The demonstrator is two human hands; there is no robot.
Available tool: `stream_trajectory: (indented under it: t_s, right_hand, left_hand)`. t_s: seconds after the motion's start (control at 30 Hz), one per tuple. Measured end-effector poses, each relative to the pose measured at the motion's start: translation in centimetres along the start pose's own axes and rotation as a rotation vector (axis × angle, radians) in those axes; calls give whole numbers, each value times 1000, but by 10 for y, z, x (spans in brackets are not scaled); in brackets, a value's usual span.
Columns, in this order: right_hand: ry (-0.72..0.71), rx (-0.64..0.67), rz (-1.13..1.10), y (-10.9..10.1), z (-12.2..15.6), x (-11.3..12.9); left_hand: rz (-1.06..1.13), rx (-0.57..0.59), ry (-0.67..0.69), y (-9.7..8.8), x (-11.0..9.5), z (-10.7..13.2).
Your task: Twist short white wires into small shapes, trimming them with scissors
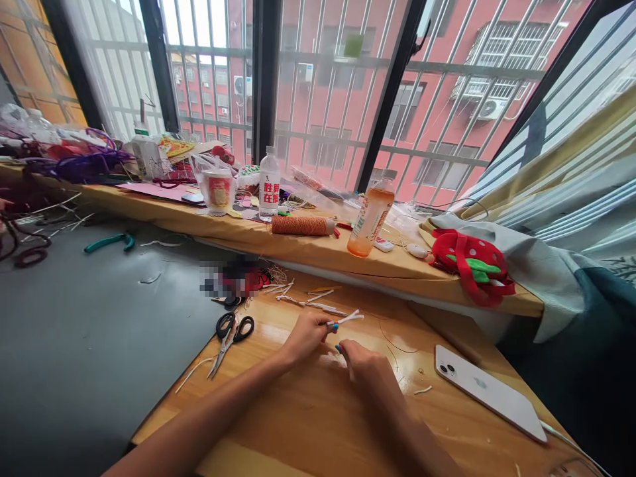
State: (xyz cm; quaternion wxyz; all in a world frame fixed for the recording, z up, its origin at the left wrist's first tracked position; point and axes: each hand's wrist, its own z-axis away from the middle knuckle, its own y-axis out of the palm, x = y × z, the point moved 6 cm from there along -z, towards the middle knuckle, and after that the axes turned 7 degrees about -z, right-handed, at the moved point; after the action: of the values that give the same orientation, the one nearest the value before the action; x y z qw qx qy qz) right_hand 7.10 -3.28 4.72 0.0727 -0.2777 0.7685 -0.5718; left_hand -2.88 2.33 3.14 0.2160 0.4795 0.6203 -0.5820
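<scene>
My left hand [305,336] is pinched shut on a short white cord [352,318], whose two ends fork out past the fingertips. Just right of it and lower, my right hand [366,363] is closed, thumb against fingers; anything in it is too small to make out. The hands are a little apart above the wooden table [298,424]. Behind them lie several white cord pieces [322,306] in a loose row. Black-handled scissors [229,339] rest left of my left hand, blades toward me, beside a longer white strand [191,376].
A white phone [489,391] with a cable lies at the right. Along the sill [228,228] stand a clear bottle [269,185], a bottle of orange drink [371,215], a brown thread spool [302,226] and a red bag [472,262]. Teal pliers [110,242] lie on the grey surface.
</scene>
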Motion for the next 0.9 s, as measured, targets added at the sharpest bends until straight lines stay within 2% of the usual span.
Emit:
stream_trajectory:
  t_s: [0.1,0.23,0.3,0.4,0.53,0.63,0.73,0.8,0.9]
  right_hand:
    - [-179,-59,184,-15,2,11]
    - [-303,-75,155,-35,2,7]
    - [-267,-65,5,-39,0,-4]
    - [-83,-17,-360,-34,-5,-27]
    - [139,138,-822,-13,-7,-36]
    - [228,92,-997,-1,-9,-31]
    - [316,-56,-976,6,-7,-28]
    - [375,-129,-900,6,-5,-27]
    - [420,-163,-821,1,-1,-23]
  left_hand:
    - [-184,128,107,12,1,2]
    - [-234,353,307,29,-9,15]
    - [-149,434,354,34,-17,22]
    - [47,464,288,33,-26,26]
    - [347,396,128,25,-27,20]
    - [428,216,82,14,-23,12]
    - [351,41,43,7,-19,10]
    - [272,-22,28,5,-18,12]
    - [192,-100,6,2,-16,15]
